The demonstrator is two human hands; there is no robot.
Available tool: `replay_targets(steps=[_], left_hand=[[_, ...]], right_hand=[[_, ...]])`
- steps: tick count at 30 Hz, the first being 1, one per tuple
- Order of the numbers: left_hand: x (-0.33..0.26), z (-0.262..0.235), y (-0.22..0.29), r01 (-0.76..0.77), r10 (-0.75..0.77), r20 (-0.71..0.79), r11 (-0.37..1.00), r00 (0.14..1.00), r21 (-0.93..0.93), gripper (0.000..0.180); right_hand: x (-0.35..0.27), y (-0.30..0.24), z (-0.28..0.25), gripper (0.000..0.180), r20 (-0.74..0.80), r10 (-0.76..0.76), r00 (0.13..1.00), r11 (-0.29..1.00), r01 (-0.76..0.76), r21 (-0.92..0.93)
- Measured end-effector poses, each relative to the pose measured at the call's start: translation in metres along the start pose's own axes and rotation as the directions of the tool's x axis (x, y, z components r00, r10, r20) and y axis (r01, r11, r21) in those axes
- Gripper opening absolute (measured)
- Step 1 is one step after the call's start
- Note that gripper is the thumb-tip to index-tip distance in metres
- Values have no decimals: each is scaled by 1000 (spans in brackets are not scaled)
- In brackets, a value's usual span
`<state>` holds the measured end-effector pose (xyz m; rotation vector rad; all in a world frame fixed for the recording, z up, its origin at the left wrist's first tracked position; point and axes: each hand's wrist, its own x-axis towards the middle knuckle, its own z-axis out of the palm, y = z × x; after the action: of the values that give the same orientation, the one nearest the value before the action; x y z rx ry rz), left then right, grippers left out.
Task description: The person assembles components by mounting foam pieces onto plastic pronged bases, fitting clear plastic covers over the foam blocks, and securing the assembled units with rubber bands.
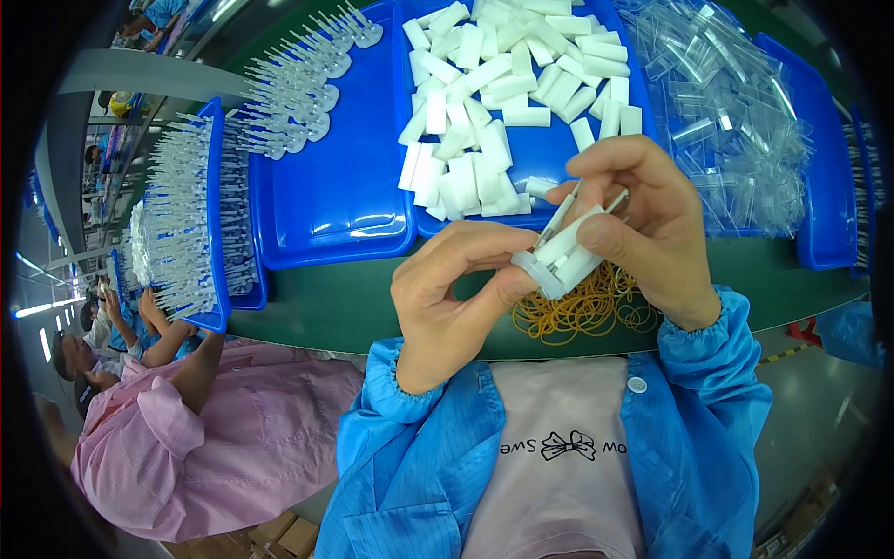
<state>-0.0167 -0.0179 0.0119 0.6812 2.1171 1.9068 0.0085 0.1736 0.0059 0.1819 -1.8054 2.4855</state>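
Note:
Over the near side of the table, my left hand (456, 293) pinches the round base of a pale pronged plastic part (539, 276) between thumb and fingers. My right hand (656, 228) is closed around the prongs and a white block (565, 240) sitting among them. The part is tilted, with its prongs pointing up and to the right; my right fingers cover some of them. Just below both hands lies a loose heap of yellow-brown rubber bands (587, 312). Beyond my hands, many white blocks (494, 79) are piled in a blue tray (545, 154).
Left of the blocks, a blue tray (335, 200) carries upright pronged parts (303, 88). Further left are blue bins (222, 224) full of similar parts. Clear plastic pieces (736, 121) fill the right-hand tray. A person in pink (223, 433) works close on my left.

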Motion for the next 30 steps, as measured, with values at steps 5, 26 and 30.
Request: replay_targets(steps=[5, 26, 30], left_hand=[[6, 2, -2, -32, 33, 3, 988, 999, -151, 25], [2, -41, -25, -193, 146, -405, 978, 902, -77, 24], [1, -43, -22, -211, 172, -432, 977, 886, -44, 23]], right_hand=[[-1, 5, 1, 36, -36, -312, 949, 949, 311, -48], [22, 25, -25, 16, 206, -111, 972, 88, 216, -972], [24, 33, -29, 8, 216, -247, 945, -61, 207, -976]])
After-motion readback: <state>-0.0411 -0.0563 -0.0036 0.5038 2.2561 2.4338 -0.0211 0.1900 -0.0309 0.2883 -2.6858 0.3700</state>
